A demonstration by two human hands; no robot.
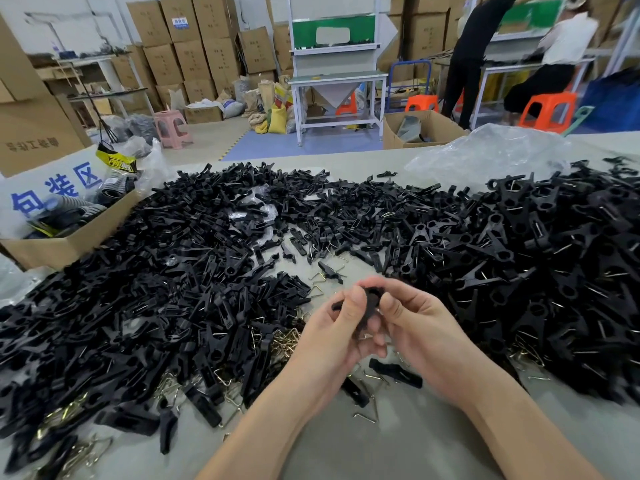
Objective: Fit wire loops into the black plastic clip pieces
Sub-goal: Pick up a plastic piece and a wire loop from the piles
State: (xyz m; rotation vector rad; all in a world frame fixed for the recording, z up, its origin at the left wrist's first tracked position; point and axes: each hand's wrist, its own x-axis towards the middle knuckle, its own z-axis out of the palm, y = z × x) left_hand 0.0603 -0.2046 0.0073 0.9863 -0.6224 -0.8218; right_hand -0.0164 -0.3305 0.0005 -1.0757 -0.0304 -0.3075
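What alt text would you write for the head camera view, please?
The left hand and right hand together grip one black clip piece over a grey table. Heaps of clip pieces lie on both sides, with wire loops scattered nearby and a cardboard box at far left.

Your bare left forearm (pixel 263 420) & right forearm (pixel 512 420) run in from the bottom edge, angled toward each other. Left hand (pixel 329 336): fingers curled, thumb on top, pinching a small black plastic clip piece (pixel 370 301). Right hand (pixel 420 332): meets it from the opp. side, thumb on the same piece, other fingers curled under. Fingertips close together, wrists apart.
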